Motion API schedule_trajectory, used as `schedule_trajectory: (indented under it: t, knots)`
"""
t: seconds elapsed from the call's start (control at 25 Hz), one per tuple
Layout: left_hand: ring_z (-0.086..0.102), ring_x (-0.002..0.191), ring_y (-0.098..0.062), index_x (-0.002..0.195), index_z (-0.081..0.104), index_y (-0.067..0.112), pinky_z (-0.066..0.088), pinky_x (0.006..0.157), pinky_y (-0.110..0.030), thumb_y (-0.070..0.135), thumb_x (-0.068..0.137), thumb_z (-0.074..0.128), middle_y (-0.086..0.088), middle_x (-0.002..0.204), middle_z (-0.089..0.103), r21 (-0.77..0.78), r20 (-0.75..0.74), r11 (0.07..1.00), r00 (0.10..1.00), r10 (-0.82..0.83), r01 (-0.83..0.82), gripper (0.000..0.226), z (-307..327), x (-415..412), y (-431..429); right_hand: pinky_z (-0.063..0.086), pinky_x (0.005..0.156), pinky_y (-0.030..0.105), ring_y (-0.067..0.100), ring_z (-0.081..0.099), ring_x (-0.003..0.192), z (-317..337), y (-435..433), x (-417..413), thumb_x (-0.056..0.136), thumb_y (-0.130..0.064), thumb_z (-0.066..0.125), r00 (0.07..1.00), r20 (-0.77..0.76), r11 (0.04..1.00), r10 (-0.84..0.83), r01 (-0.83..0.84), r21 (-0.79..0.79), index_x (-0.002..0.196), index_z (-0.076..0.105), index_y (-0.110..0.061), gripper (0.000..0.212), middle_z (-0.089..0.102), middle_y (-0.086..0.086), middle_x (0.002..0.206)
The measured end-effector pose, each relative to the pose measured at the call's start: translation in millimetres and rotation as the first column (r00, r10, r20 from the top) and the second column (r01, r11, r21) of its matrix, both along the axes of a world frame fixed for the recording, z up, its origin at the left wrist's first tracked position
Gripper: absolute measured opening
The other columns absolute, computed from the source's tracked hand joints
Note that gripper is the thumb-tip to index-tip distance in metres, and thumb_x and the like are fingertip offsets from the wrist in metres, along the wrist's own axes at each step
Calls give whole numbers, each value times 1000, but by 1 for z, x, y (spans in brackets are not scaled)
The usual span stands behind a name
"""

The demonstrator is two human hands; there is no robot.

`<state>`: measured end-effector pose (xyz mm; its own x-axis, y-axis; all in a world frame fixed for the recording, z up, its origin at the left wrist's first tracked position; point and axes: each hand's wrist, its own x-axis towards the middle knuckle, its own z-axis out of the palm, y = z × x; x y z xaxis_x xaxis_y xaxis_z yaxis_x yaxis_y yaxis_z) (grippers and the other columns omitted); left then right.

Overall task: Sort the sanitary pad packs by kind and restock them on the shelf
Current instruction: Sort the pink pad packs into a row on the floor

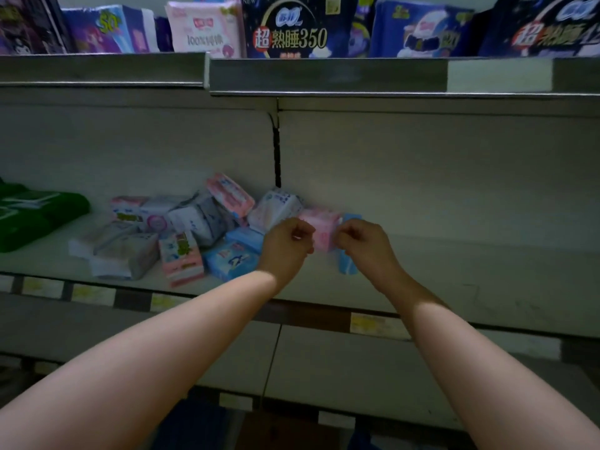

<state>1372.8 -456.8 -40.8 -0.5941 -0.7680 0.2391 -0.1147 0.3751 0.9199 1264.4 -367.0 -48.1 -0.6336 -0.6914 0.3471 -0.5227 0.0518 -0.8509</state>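
The left hand (pixel 285 243) and right hand (pixel 365 245), fingers curled, pinch a small pink plastic pad pack (pixel 321 233) between them over the white metal shelf (pixel 470 264). A heap of pink, white and blue packs (pixel 194 232) lies just left. Above, a dark-blue pack (pixel 289 27) reads "超熟睡350".

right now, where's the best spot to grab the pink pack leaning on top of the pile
Probably grip the top pink pack across its two long edges, from above and in front. It leans tilted over the white packs, face and upper end bare, lower end tucked among them. The left hand and right hand both pinch the held pink pack.
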Motion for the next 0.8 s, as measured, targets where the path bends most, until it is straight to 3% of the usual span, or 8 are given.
schedule_trajectory:
  t: [0.12,0.2,0.28,0.44,0.64,0.8]
  knots:
    - [53,63,-6,98,61,1,47,58,-8,-8,87,49,-4,84,57,-44,5,999,1000,-10,10,19,0,-18,-26,36,61,5,15,55,81,0,-38,-21,86,-3,56,990,-136,996,-25,36,80,91,67,-1,12,65,9,90]
    - [51,62,-3,103,61,-1,44,50,-4,-8,88,46,2,78,54,-21,34,999,999,-35,36,22,-4,-32,-46,35,66,10,21,57,95,-3,-65,-40,87,-8,59,970,-238,977,-53,100,189,106,63,-2,21,63,13,108]
    - [53,63,-9,105,60,-2,43,49,-6,-8,88,45,-2,81,58,3,61,999,997,-53,53,24,-9,-46,-69,38,85,22,28,51,113,-8,-92,-59,86,-18,64,952,-306,922,-30,145,360,124,51,-4,43,51,16,124]
    - [60,91,-25,105,63,-1,45,73,-19,-7,82,48,-18,104,65,-66,123,997,992,-40,48,28,-14,-73,-112,34,101,42,34,42,123,-18,-137,-91,77,-39,71,868,-493,680,60,325,657,137,30,-7,79,39,18,134]
    - [56,106,-24,110,61,1,39,80,-19,-5,83,49,-12,112,62,-98,187,987,977,-106,126,30,-14,-89,-136,8,111,58,31,37,129,-31,-161,-104,76,-44,69,785,-603,530,142,454,716,139,29,-11,81,41,14,137]
    - [57,102,-23,108,61,1,40,76,-17,-4,84,48,-13,112,62,-97,159,984,979,-130,147,28,-13,-92,-142,7,113,53,28,39,126,-15,-154,-111,73,-45,71,785,-615,618,76,447,647,133,40,-12,75,47,12,131]
